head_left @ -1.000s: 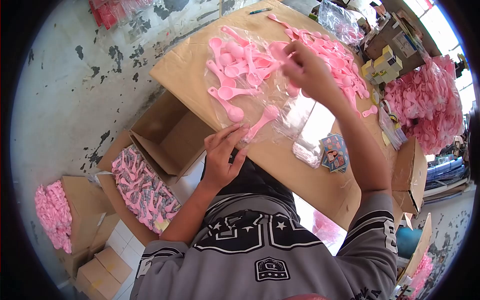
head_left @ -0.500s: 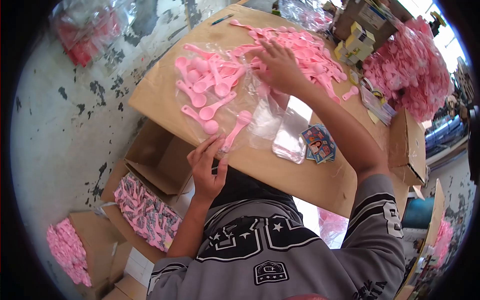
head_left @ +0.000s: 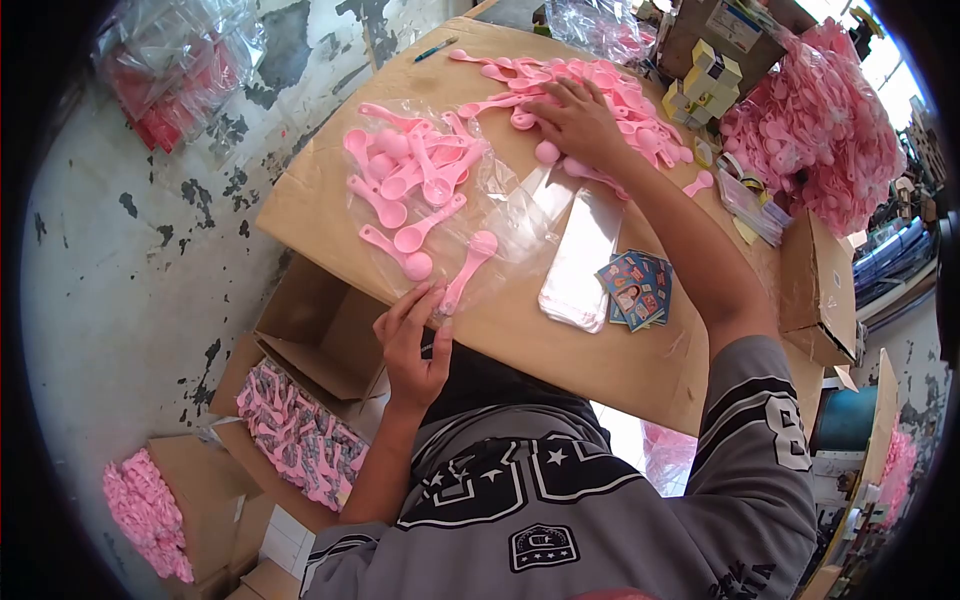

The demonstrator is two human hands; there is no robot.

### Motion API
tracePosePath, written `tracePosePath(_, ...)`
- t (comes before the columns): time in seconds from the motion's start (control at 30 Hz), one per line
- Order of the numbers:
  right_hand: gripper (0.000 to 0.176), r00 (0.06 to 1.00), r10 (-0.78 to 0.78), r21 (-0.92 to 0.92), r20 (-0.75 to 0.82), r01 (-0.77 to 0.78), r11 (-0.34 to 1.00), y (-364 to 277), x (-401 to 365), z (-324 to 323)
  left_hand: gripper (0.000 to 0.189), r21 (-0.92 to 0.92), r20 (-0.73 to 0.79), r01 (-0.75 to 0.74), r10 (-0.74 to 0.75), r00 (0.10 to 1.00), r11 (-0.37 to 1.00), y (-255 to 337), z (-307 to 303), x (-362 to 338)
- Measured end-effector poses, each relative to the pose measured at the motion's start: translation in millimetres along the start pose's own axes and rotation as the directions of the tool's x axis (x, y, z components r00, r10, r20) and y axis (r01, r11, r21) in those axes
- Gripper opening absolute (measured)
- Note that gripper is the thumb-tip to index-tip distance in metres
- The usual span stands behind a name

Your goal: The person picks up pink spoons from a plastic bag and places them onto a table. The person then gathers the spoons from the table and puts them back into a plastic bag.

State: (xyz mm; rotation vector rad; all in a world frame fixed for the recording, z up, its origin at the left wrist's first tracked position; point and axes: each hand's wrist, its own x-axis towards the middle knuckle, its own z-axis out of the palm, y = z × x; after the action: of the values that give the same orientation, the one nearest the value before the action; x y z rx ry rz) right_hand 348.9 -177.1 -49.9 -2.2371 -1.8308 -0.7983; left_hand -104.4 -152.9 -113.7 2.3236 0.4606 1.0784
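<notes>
A: Where is the left hand (head_left: pixel 410 350) resting?
B: It is lying at the table's near edge, just left of the frame's middle, its fingertips touching near the handle end of a single pink spoon (head_left: pixel 472 268).
A: Are those fingers clamping anything?
B: I cannot tell. The thumb is sitting a little apart from the index finger, and the handle's end is reaching towards the gap.
A: And the right hand (head_left: pixel 580 125)?
B: It is reaching into the upper middle, lying palm down over the heap of pink spoons (head_left: pixel 625 100). The fingers are spreading slightly; whether they are gripping one, I cannot tell, since the hand is hiding what is under it.
A: What about the plastic sheeting (head_left: pixel 515 225)?
B: It is lying clear and crinkled left of centre, with a cluster of pink spoons (head_left: pixel 400 165) showing within its outline. I cannot tell whether they are lying inside it or on top.
A: Anything else on the table (head_left: pixel 630 375)?
B: Shiny clear packets (head_left: pixel 575 275) are lying right of centre, printed cards (head_left: pixel 640 290) are lying just beside them, and a pen (head_left: pixel 436 48) is resting near the upper edge.
</notes>
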Motion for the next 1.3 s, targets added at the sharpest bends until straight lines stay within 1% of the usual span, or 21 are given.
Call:
tracePosePath(0.07, 0.038, 0.999, 0.021, -0.062, 0.029, -0.019, 0.998, 13.5, 1.6, 1.8, 0.043, 0.001, -0.013, -0.006, 0.006, 1.0, 1.0, -0.4, -0.4, -0.8)
tracePosePath(0.17, 0.04, 0.998, 0.064, -0.041, 0.022, -0.064, 0.997, 35.9, 3.4, 13.7, 0.043, -0.001, -0.018, -0.011, 0.011, 1.0, 1.0, 0.7, -1.0, -0.3)
tracePosePath(0.2, 0.039, 0.998, 0.062, -0.031, -0.005, -0.062, 0.998, 36.8, 4.0, 10.9, 0.043, -0.001, -0.018, -0.01, 0.01, 1.0, 1.0, 0.8, -1.6, 0.0)
tracePosePath(0.3, 0.034, 0.98, 0.059, 0.085, -0.188, -0.043, 0.995, 35.4, 6.9, 4.5, 0.043, -0.004, -0.003, -0.005, 0.005, 1.0, 1.0, 2.6, -2.9, -0.2)
tracePosePath(0.4, 0.031, 0.994, -0.016, 0.329, -0.108, 0.051, 0.943, 16.4, 8.1, -29.6, 0.043, -0.013, -0.017, -0.013, 0.013, 1.0, 1.0, -2.5, 1.0, -2.3)
tracePosePath(0.43, 0.03, 0.994, -0.103, 0.357, -0.025, 0.105, 0.928, 11.4, 5.8, -34.6, 0.043, -0.009, -0.026, -0.014, 0.013, 1.0, 1.0, -2.4, 1.2, -2.4)
tracePosePath(0.5, 0.029, 0.951, -0.28, 0.421, 0.128, 0.204, 0.884, 0.3, 3.4, -47.2, 0.042, -0.003, -0.047, -0.02, 0.02, 0.999, 1.0, -1.9, 2.4, -0.2)
tracePosePath(0.53, 0.022, 0.937, -0.298, 0.5, 0.183, 0.172, 0.849, -14.9, 0.5, -65.3, 0.042, -0.003, -0.047, -0.022, 0.022, 0.999, 1.0, -2.0, 3.0, 0.2)
tracePosePath(0.63, 0.026, 0.866, -0.351, 0.552, 0.357, 0.107, 0.827, -38.4, -5.6, -89.3, 0.042, 0.001, -0.053, -0.024, 0.024, 0.998, 1.0, -2.7, 3.5, 0.4)
tracePosePath(0.67, 0.025, 0.86, -0.429, 0.589, 0.277, 0.201, 0.783, -34.4, -9.3, -78.9, 0.042, 0.001, -0.057, -0.023, 0.023, 0.998, 1.0, -2.3, 4.2, 0.3)
tracePosePath(0.77, 0.023, 0.834, -0.444, 0.584, 0.327, 0.191, 0.789, -43.2, -8.1, -89.0, 0.042, -0.003, -0.042, -0.027, 0.027, 0.999, 1.0, -3.3, 4.3, -0.7)
tracePosePath(0.87, 0.023, 0.791, -0.444, 0.637, 0.421, 0.091, 0.766, -49.4, -7.3, -95.4, 0.042, 0.013, -0.01, -0.033, 0.033, 0.999, 0.999, -1.2, 0.0, 0.5)
tracePosePath(0.9, 0.022, 0.832, -0.433, 0.649, 0.346, 0.121, 0.751, -51.7, -7.7, -94.5, 0.042, 0.022, 0.001, -0.036, 0.036, 0.999, 0.999, -0.1, -1.6, 0.4)
tracePosePath(0.97, 0.019, 0.897, -0.399, 0.664, 0.192, 0.181, 0.726, -56.1, -10.0, -94.0, 0.042, -0.075, -0.023, 0.036, -0.038, 0.999, 0.997, 1.0, -0.6, -3.3)
tracePosePath(1.0, 0.016, 0.934, -0.313, 0.68, 0.174, 0.116, 0.724, -61.5, -8.7, -101.7, 0.041, -0.126, -0.033, 0.071, -0.076, 0.997, 0.989, 1.0, 0.4, -5.1)
tracePosePath(1.1, 0.015, 0.903, -0.226, 0.704, 0.365, -0.109, 0.702, -71.9, -2.6, -131.9, 0.041, -0.306, -0.064, 0.129, -0.156, 0.986, 0.943, -1.8, 2.4, -9.1)
tracePosePath(1.13, 0.017, 0.88, -0.297, 0.729, 0.371, -0.078, 0.68, -71.8, -2.5, -133.5, 0.041, -0.295, -0.066, 0.115, -0.141, 0.988, 0.949, -1.1, 1.4, -8.4)
tracePosePath(1.2, 0.017, 0.858, -0.359, 0.838, 0.368, -0.139, 0.527, -82.4, -5.7, -140.6, 0.041, -0.272, -0.07, 0.086, -0.109, 0.992, 0.958, 2.8, -3.5, -3.6)
tracePosePath(1.23, 0.017, 0.846, -0.391, 0.88, 0.361, -0.171, 0.443, -90.0, -7.7, -143.0, 0.04, -0.204, -0.064, 0.046, -0.06, 0.996, 0.978, 5.1, -7.6, 0.0)
tracePosePath(1.27, 0.02, 0.868, -0.388, 0.93, 0.309, -0.191, 0.314, -98.8, -9.2, -143.2, 0.04, -0.135, -0.054, 0.007, -0.015, 0.998, 0.991, 7.7, -12.6, 3.2)
tracePosePath(1.3, 0.021, 0.876, -0.402, 0.942, 0.266, -0.147, 0.301, -105.6, -7.9, -141.9, 0.039, -0.064, -0.039, -0.03, 0.027, 0.999, 0.998, 8.5, -15.7, 4.1)
